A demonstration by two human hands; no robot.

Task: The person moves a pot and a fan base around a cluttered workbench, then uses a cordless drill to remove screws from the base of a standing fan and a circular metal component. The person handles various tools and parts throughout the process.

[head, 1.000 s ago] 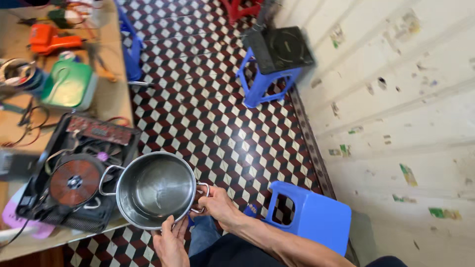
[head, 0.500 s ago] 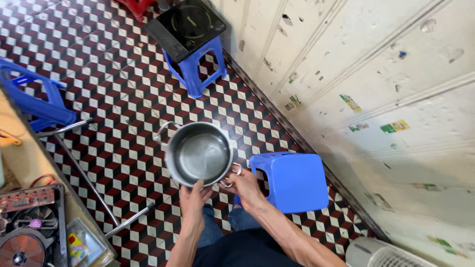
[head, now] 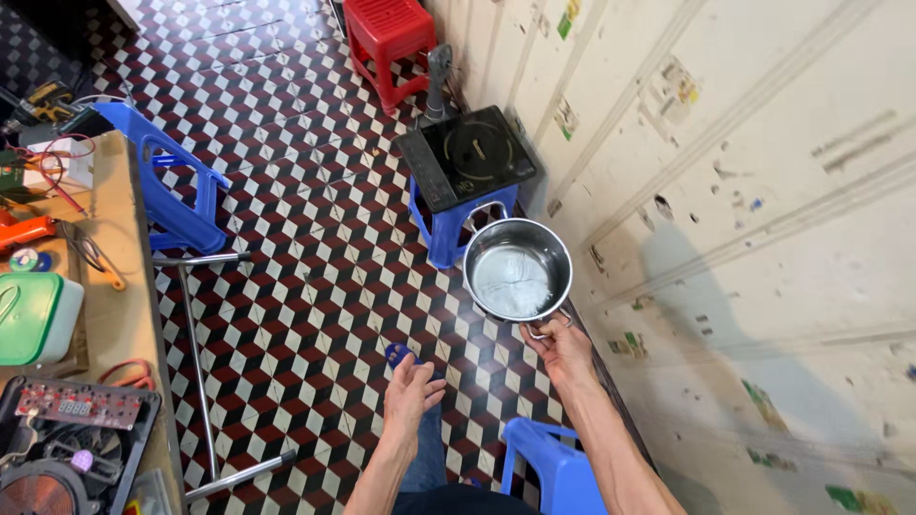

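Right hand (head: 563,353): grip clenched on near handle of the steel pot (head: 518,269), held above the tiled floor (head: 305,286), just before the induction cooker (head: 466,154). Left hand (head: 410,389): released, empty.

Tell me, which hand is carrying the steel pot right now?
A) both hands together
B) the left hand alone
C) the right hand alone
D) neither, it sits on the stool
C: the right hand has its grip on one handle of the steel pot, which hangs in the air, while the left hand is open and apart from it.
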